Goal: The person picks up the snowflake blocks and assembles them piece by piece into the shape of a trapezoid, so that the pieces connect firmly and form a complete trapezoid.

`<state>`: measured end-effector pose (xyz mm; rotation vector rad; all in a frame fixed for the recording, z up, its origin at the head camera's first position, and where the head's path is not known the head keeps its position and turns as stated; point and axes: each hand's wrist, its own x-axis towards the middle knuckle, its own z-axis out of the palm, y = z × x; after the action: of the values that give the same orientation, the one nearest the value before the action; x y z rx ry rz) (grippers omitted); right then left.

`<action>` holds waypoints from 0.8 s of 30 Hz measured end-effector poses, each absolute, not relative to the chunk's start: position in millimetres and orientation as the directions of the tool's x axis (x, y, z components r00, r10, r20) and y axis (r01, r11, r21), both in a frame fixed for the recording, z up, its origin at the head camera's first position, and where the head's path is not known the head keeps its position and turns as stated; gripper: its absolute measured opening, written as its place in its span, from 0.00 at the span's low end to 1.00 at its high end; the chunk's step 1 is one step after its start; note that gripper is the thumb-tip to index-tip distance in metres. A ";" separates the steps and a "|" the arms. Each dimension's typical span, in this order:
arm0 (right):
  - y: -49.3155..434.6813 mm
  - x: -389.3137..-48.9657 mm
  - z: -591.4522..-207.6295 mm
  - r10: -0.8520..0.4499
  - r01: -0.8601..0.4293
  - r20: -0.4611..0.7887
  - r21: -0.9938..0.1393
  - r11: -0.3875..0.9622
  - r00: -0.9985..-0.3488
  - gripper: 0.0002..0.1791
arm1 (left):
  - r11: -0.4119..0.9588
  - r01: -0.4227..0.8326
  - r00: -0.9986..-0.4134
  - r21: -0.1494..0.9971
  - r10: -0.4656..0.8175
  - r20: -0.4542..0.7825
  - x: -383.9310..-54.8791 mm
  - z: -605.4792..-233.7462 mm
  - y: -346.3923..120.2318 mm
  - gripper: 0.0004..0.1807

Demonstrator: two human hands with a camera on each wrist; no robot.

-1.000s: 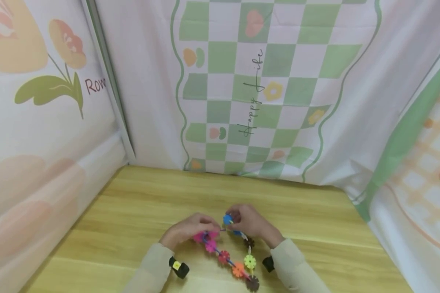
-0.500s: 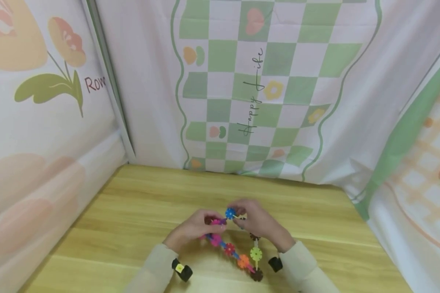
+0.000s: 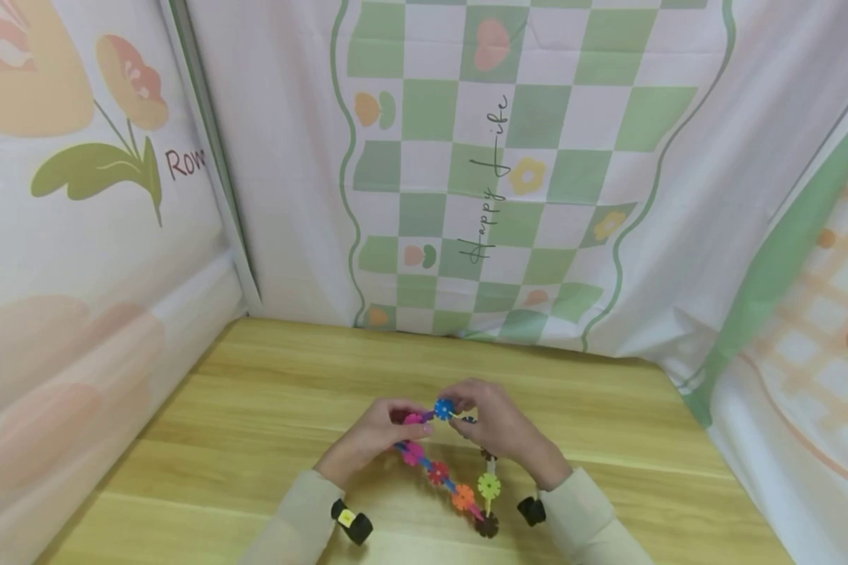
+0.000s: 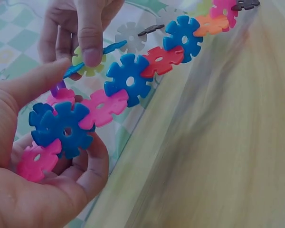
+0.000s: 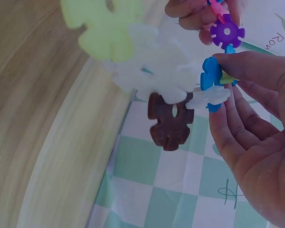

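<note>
Notched plastic snowflake discs, slotted edge to edge, form a loop-shaped chain between the two hands. My left hand [image 3: 371, 431] holds its left part, fingers curled behind a pink disc [image 4: 39, 160] and a blue disc [image 4: 67, 129]. Thumb and fingers of my right hand [image 5: 259, 111] pinch the chain at a blue disc [image 5: 210, 73] and a yellow-green disc [image 4: 88, 64]. Between the hands, a purple disc [image 5: 227, 31] meets a bright blue one [image 3: 444, 409]. A brown disc [image 3: 487, 525] marks the loop's near end; an orange disc [image 3: 462, 496] sits beside it.
The wooden table [image 3: 290, 369] lies under the hands. Behind it hangs a green-and-white checked cloth [image 3: 487, 196], and a flower-printed cloth [image 3: 78, 259] covers the left side. Black wrist straps [image 3: 352, 521] sit at both sleeves.
Both hands have lifted slightly away from the body, carrying the chain. The left hand has shifted right, and the purple disc now meets the bright blue one.
</note>
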<state>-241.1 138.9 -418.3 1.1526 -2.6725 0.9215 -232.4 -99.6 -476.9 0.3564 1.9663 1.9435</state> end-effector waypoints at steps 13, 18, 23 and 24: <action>136.8 -235.0 -417.7 -0.610 -0.722 0.398 -0.481 0.497 -0.685 0.20 | 0.052 0.065 -0.921 0.997 0.388 0.040 -232.1 -472.5 -98.9 0.20; 138.5 -231.7 -418.0 -0.592 -0.736 0.444 -0.478 0.479 -0.673 0.20 | 0.054 0.084 -0.927 0.995 0.371 0.058 -230.9 -470.1 -97.8 0.20; 140.2 -229.4 -419.1 -0.577 -0.745 0.475 -0.476 0.467 -0.665 0.21 | 0.047 0.083 -0.928 0.995 0.367 0.060 -228.1 -466.2 -96.7 0.21; 140.4 -228.9 -419.5 -0.573 -0.745 0.479 -0.476 0.467 -0.665 0.21 | 0.045 0.085 -0.928 0.995 0.368 0.063 -227.5 -465.2 -96.5 0.21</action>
<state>-228.9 140.4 -419.5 1.1321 -2.4658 0.9879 -227.5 -96.5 -465.2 0.4663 2.1075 1.9831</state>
